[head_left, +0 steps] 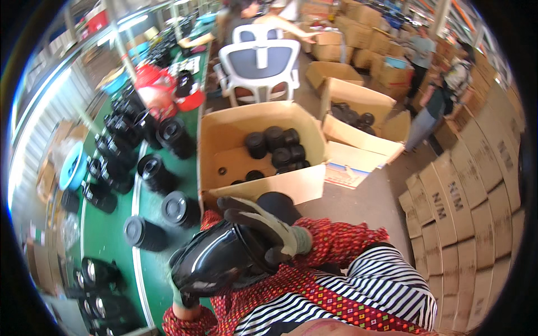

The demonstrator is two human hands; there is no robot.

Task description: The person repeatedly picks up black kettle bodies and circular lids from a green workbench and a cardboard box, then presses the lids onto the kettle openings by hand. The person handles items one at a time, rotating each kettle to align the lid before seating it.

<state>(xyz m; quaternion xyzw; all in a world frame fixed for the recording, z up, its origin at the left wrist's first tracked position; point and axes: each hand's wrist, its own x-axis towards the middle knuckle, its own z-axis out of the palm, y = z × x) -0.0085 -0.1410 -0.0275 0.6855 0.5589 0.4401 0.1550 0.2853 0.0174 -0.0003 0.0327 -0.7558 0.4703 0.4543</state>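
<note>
Glossy black housing [221,260] sits closest to you, held low at centre over your lap, just near of the open cardboard box [224,134]. Your right hand [263,227], in a grey work glove, lies across its top with fingers spread and curled onto the shell. Your left hand [182,291] is mostly hidden beneath the housing; it appears to support it from below, but its grip cannot be told for certain. Both sleeves are red patterned cloth, and a striped garment covers your lap.

Inside the box, a cluster of black round parts [277,147] fills the far right corner. To the left, the green bench [109,235] carries rows of black cylindrical parts [157,173]. A second open box [358,109] stands farther right, also holding black parts. A white chair [260,64] stands beyond the first box. Stacked cartons [476,185] line the right side, with two people standing near them at the far right.
</note>
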